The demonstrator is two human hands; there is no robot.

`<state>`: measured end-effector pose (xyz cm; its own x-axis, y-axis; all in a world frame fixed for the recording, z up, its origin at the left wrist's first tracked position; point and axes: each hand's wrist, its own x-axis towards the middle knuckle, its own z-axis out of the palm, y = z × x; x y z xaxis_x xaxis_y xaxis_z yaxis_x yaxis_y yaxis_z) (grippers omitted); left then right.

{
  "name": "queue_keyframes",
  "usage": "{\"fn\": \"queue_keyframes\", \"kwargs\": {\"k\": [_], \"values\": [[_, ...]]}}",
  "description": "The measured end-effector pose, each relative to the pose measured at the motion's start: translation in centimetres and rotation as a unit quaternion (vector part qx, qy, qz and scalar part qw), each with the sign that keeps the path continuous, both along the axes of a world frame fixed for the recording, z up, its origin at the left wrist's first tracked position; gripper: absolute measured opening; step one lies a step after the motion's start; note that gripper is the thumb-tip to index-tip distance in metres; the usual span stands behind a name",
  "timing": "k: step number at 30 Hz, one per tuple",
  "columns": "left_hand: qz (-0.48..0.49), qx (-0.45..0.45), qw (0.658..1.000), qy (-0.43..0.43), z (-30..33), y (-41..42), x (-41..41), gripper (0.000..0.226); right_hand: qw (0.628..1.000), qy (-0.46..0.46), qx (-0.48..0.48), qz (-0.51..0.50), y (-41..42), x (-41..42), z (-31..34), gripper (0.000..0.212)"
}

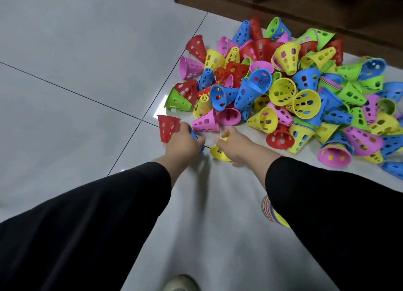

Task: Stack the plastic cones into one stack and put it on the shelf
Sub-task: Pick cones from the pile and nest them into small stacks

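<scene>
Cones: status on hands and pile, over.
Left hand holds red cone nested with blue; right hand grips yellow cone. Pile unsorted. Started stack under right sleeve.

1. We see only a striped sliver of the stacked cones (268,210), the right sleeve (327,203) covering the rest;
2. the left hand (185,144) hides most of a blue cone (193,136);
3. the wooden shelf (283,5) and shoe (181,283) are cut by the edges.

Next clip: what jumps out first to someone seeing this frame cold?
A big heap of bright plastic cones sprawls over the floor at upper right, by a dark wooden shelf. At centre, the left hand holds a red cone and the right hand a yellow cone.
</scene>
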<state>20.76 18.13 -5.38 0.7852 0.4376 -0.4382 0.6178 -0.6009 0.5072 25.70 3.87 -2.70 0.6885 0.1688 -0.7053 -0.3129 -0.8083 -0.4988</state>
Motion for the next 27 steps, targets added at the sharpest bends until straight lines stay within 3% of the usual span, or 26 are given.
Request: {"fn": "queue_keyframes", "kwargs": {"k": [6,9,12,17,22,27], "values": [[0.074,-0.125,0.989,-0.012,0.9,-1.2,-0.7,0.074,0.994,0.033,0.029,-0.104,0.2,-0.3,0.1,0.066],[0.132,-0.208,0.968,-0.044,2.1,-1.7,-1.4,0.082,0.989,-0.041,0.081,-0.115,-2.0,0.5,3.0,0.079],[0.077,-0.221,0.970,-0.064,4.7,-3.8,-2.1,0.076,0.975,-0.144,0.109,-0.126,-6.5,1.0,7.5,0.070],[0.008,-0.277,0.956,-0.093,9.4,-9.2,-4.3,0.042,0.947,-0.252,0.125,-0.153,-17.0,-2.2,13.1,0.054],[-0.094,-0.284,0.941,-0.158,12.4,-14.2,-6.8,0.047,0.955,-0.257,0.080,-0.122,-24.5,-8.1,12.9,0.057],[-0.170,-0.288,0.926,-0.179,13.6,-17.9,-9.0,0.048,0.960,-0.278,0.019,-0.006,-25.9,-12.7,11.8,0.060]]}}
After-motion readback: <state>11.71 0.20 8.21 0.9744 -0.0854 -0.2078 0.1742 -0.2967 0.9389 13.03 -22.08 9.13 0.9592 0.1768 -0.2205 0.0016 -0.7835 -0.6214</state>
